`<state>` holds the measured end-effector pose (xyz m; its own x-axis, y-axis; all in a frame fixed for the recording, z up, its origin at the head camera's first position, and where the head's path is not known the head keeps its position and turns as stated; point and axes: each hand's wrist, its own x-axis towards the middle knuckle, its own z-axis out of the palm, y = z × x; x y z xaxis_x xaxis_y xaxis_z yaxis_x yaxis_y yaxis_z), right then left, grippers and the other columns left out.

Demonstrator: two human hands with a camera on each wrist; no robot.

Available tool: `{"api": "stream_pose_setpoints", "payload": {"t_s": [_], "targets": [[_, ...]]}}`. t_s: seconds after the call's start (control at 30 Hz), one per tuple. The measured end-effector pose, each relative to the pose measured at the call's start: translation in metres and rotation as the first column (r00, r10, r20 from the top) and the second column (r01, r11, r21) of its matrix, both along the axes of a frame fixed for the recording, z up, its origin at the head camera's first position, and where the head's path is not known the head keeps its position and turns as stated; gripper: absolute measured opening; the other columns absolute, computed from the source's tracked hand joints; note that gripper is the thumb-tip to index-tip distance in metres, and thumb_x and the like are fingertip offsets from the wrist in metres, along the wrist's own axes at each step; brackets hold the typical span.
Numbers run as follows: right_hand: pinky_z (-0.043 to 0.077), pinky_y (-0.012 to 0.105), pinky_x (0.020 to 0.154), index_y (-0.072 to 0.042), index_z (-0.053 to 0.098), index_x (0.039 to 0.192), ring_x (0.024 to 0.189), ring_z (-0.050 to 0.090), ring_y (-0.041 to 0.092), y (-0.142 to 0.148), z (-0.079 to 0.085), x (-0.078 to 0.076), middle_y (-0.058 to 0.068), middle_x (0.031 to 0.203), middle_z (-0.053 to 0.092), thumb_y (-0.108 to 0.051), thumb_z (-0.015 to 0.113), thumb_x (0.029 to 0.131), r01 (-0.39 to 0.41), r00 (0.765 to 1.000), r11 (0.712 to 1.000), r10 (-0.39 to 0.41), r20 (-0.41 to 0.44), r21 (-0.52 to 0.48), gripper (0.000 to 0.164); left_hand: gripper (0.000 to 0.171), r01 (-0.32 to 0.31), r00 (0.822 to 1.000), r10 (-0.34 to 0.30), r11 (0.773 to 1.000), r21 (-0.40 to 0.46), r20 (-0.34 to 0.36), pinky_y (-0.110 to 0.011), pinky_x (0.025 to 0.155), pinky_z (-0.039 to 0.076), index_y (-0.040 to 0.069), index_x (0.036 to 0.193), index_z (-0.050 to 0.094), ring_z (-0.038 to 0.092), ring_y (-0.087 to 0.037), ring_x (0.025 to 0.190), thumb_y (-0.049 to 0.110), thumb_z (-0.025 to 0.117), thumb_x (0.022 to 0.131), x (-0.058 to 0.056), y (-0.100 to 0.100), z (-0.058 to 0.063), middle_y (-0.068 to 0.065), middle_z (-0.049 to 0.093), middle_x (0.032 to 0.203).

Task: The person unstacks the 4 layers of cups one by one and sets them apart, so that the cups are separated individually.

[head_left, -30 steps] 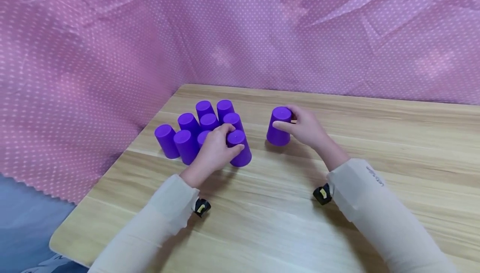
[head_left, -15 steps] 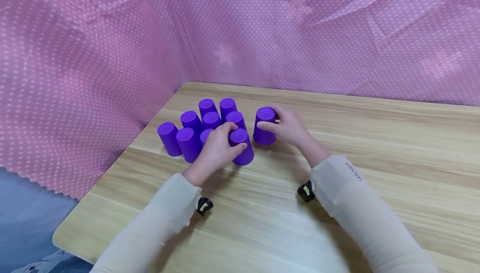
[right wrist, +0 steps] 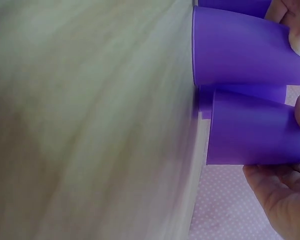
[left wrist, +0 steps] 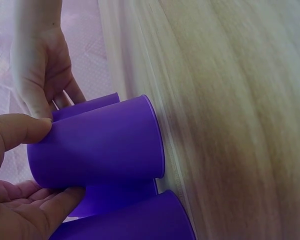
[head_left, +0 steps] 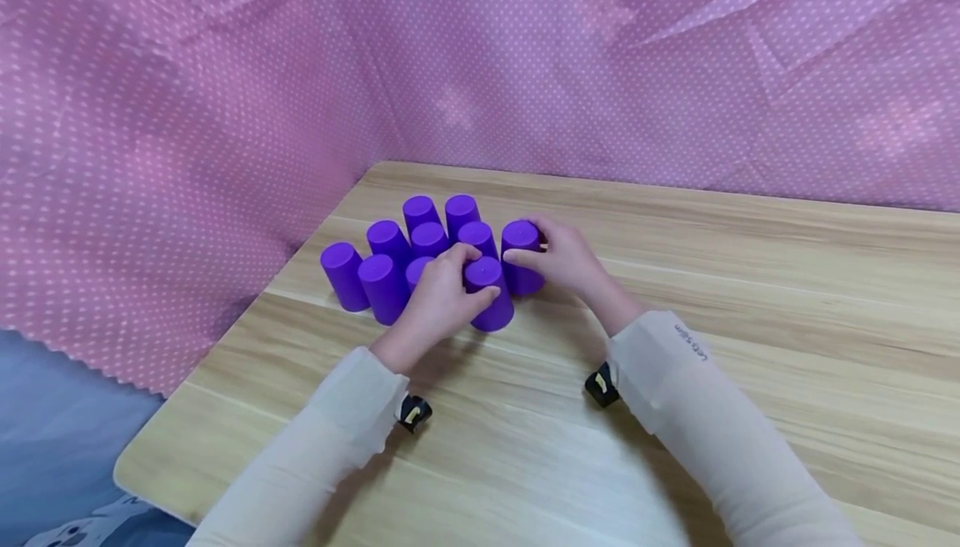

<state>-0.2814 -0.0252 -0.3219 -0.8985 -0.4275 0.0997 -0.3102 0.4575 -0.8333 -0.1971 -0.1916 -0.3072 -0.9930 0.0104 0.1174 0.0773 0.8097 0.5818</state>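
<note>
In the head view my left hand (head_left: 441,295) pinches an upside-down purple cup (head_left: 495,312) at the front right corner of a cluster. My right hand (head_left: 573,259) grips a second purple cup (head_left: 524,278) just behind and to the right of it, thumb on the near side. The left wrist view has the left hand's cup (left wrist: 100,142) with its rim toward the wooden table, a thumb pressed on its side. From the right wrist, the right hand's cup (right wrist: 255,131) appears beside it, fingers at its narrow end.
Several more upside-down purple cups (head_left: 386,297) stand in rows to the left and behind; one is partly hidden by the left hand. The wooden table (head_left: 712,280) stretches to the right. A pink dotted cloth (head_left: 600,72) hangs behind and at left.
My right hand has brought its cup leftward, from apart on the table to the right side of the cluster. The left hand keeps its hold; the view has shifted slightly.
</note>
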Motion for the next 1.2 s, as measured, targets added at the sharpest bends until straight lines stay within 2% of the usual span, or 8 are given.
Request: {"api": "stream_pose_setpoints", "payload": {"t_s": [0.37, 0.83, 1.2], "targets": [[0.048, 0.038, 0.093, -0.009, 0.051, 0.127, 0.109, 0.056, 0.027, -0.005, -0.004, -0.001, 0.013, 0.117, 0.059, -0.026, 0.070, 0.083, -0.006, 1.000, 1.000, 0.006, 0.007, 0.002, 0.051, 0.048, 0.004, 1.000, -0.004, 1.000, 0.011, -0.019, -0.039, 0.097, 0.046, 0.001, 0.118, 0.052, 0.055, -0.028, 0.110, 0.021, 0.072, 0.079, 0.001, -0.001, -0.002, -0.016, 0.058, 0.119], [0.046, 0.039, 0.096, -0.007, 0.050, 0.129, 0.112, 0.055, 0.028, -0.010, -0.007, -0.002, 0.015, 0.118, 0.059, -0.024, 0.069, 0.083, -0.017, 1.000, 1.000, 0.017, 0.023, 0.000, 0.052, 0.046, 0.006, 0.999, -0.006, 1.000, 0.017, -0.040, -0.038, 0.096, 0.046, 0.001, 0.116, 0.052, 0.056, -0.027, 0.109, 0.020, 0.072, 0.079, 0.002, -0.001, -0.003, -0.015, 0.058, 0.117], [0.045, 0.040, 0.098, -0.009, 0.047, 0.131, 0.115, 0.053, 0.028, -0.012, -0.007, -0.002, 0.014, 0.120, 0.057, -0.024, 0.068, 0.084, -0.016, 0.998, 1.000, 0.017, 0.064, -0.021, 0.054, 0.048, 0.010, 0.999, -0.010, 1.000, 0.013, -0.040, -0.038, 0.097, 0.046, 0.002, 0.117, 0.052, 0.055, -0.027, 0.110, 0.021, 0.073, 0.079, 0.001, -0.003, -0.005, -0.014, 0.057, 0.119]]}}
